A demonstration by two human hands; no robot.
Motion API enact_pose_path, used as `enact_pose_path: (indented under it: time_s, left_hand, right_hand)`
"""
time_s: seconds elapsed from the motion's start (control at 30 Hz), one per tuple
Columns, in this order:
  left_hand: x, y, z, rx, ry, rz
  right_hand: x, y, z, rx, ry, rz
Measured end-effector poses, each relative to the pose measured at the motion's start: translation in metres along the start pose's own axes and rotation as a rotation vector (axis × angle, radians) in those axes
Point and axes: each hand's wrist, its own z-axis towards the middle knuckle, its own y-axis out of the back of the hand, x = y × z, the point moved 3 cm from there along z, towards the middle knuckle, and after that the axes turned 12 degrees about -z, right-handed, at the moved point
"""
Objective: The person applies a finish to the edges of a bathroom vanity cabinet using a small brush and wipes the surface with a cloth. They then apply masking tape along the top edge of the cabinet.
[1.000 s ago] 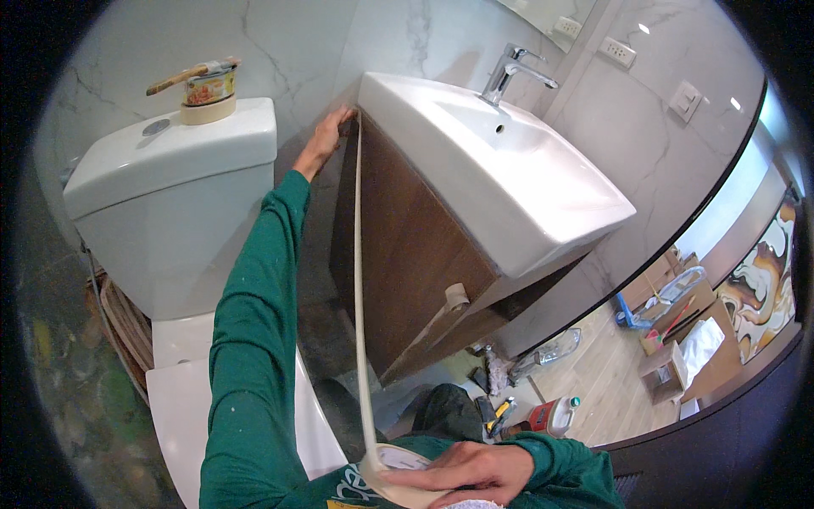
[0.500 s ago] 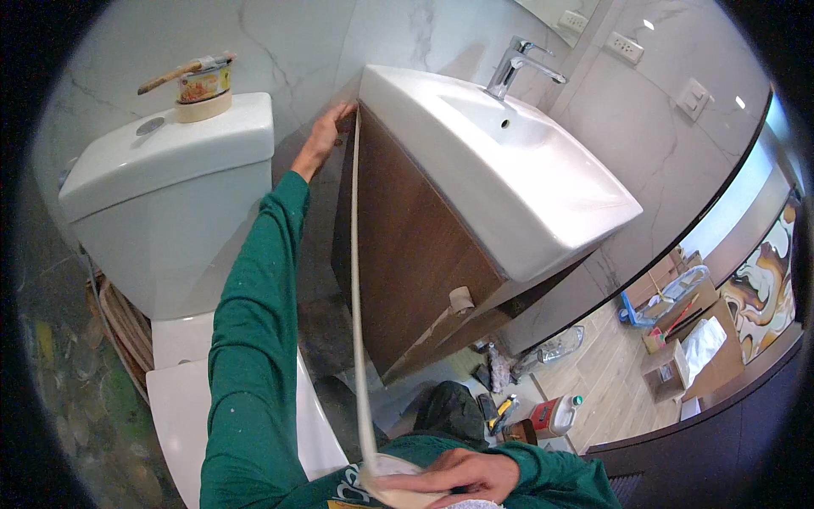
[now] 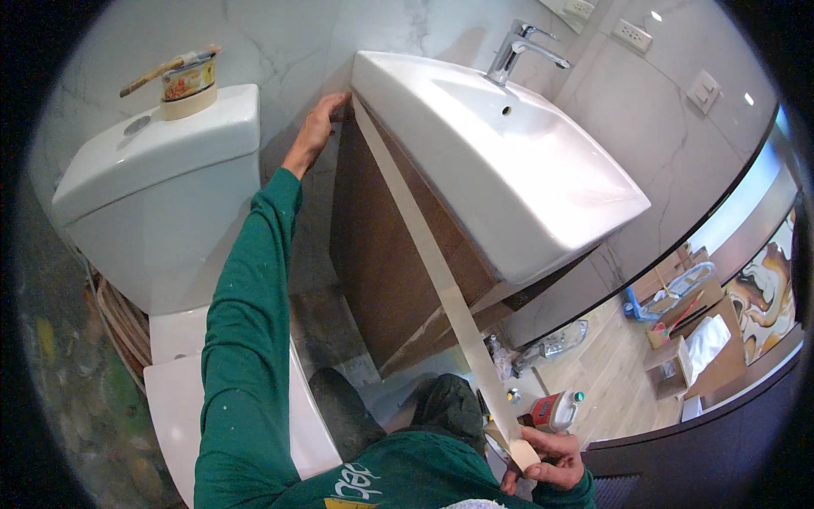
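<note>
A long strip of cream masking tape (image 3: 428, 259) stretches taut and slanting across the brown side of the vanity cabinet (image 3: 360, 229), under the white sink (image 3: 543, 187). My left hand (image 3: 315, 131) is at the strip's far end, fingers closed at the cabinet's back corner just below the sink rim; its fingertips are partly hidden. Low on the right, my right hand (image 3: 551, 462) grips the tape's near end, where the roll seems to be, mostly covered by my fingers. Between the hands the strip hangs free of the cabinet's front corner.
On the left stands a white toilet (image 3: 161, 195); its tank lid holds a tin (image 3: 188, 81) on a beige tape roll (image 3: 188, 103), a brush across the top. A chrome faucet (image 3: 513, 55) rises from the sink. A red-and-white jug (image 3: 555, 411) stands on the floor.
My right hand has moved right with its end of the tape. The strip has swung from nearly upright to slanting across the cabinet. My left hand stays at the back corner.
</note>
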Motion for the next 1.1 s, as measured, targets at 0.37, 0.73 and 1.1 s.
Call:
enact_pose_path:
  time_s: [0.37,0.73,1.1]
  left_hand:
    - [-0.010,-0.004,-0.002,0.049,-0.170,0.138]
    - [-0.006,-0.005,-0.003,0.032,-0.150,0.142]
    - [-0.004,-0.003,-0.001,0.031,-0.192,0.183]
  right_hand:
    - [0.012,0.003,0.001,0.009,0.037,0.021]
    - [0.053,-0.025,0.022,0.211,0.174,-0.272]
    - [0.057,-0.051,0.054,0.383,0.442,-0.368]
